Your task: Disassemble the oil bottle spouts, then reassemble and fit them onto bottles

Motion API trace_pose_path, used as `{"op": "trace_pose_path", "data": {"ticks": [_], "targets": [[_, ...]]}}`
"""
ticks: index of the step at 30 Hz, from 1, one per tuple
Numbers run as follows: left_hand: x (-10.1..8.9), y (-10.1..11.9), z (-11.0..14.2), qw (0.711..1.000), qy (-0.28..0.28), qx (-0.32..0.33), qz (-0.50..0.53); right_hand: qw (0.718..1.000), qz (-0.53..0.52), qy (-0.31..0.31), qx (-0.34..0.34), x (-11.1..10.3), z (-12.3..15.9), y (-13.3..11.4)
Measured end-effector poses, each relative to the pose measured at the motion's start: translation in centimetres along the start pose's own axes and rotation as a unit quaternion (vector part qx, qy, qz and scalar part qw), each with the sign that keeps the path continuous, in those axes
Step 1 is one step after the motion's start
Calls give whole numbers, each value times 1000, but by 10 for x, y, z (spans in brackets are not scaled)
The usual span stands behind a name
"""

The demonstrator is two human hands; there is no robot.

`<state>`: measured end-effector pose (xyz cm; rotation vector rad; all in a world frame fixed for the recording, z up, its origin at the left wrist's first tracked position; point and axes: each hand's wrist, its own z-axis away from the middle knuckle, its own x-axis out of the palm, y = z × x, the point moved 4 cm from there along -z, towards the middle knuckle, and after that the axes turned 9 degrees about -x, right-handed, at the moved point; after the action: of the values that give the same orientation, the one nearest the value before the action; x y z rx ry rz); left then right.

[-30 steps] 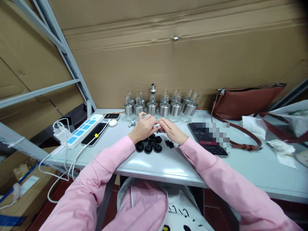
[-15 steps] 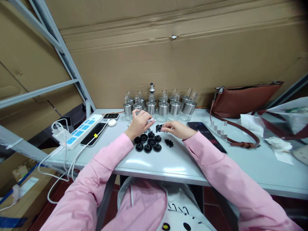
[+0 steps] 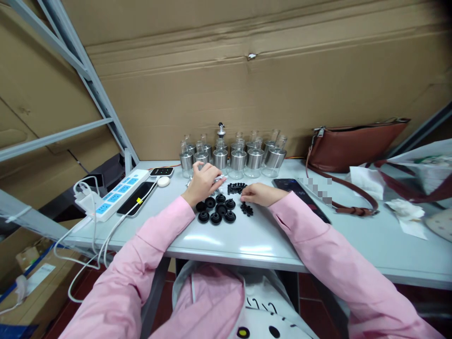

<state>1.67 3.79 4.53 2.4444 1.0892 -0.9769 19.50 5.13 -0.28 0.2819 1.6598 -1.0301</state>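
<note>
My left hand (image 3: 203, 182) is closed on a small silver metal spout (image 3: 219, 178), which sticks out between thumb and fingers. More silver pieces lie partly hidden behind that hand. My right hand (image 3: 259, 193) has thumb and fingers pinched together at a cluster of small black parts (image 3: 248, 210); anything between its fingertips is too small to make out. A row of short black pieces (image 3: 236, 188) lies just beyond these fingers. Several round black stoppers (image 3: 215, 217) are grouped on the table between my forearms.
Several glass bottles with metal sleeves (image 3: 238, 160) stand at the back, one with a spout fitted (image 3: 221, 129). A phone (image 3: 302, 195) and a brown bag (image 3: 353, 146) are on the right. On the left lie a power strip (image 3: 122, 194), cables and another phone (image 3: 136, 200).
My hands have parted. The right hand went from the left hand to the row of short black pieces, then nearer to the small black cluster. The left hand keeps the silver spout.
</note>
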Motion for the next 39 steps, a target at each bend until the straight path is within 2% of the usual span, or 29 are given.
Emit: {"op": "trace_pose_path", "data": {"ticks": [5, 10, 15, 20, 33, 39], "targets": [[1, -1, 0, 1000, -10, -9, 2, 997, -32, -65, 37, 1, 3, -2], [1, 0, 0, 1000, -1, 2, 1, 999, 3, -26, 19, 1, 0, -13], [1, 0, 0, 1000, -1, 0, 2, 998, -23, -53, 12, 5, -2, -13], [0, 1, 0, 1000, 6, 8, 3, 999, 8, -36, 10, 1, 0, -9], [0, 0, 0, 1000, 13, 12, 6, 997, -40, -61, -2, 2, 2, -19], [1, -1, 1, 1000, 8, 7, 10, 996, -66, -49, -21, 2, 2, -17]]}}
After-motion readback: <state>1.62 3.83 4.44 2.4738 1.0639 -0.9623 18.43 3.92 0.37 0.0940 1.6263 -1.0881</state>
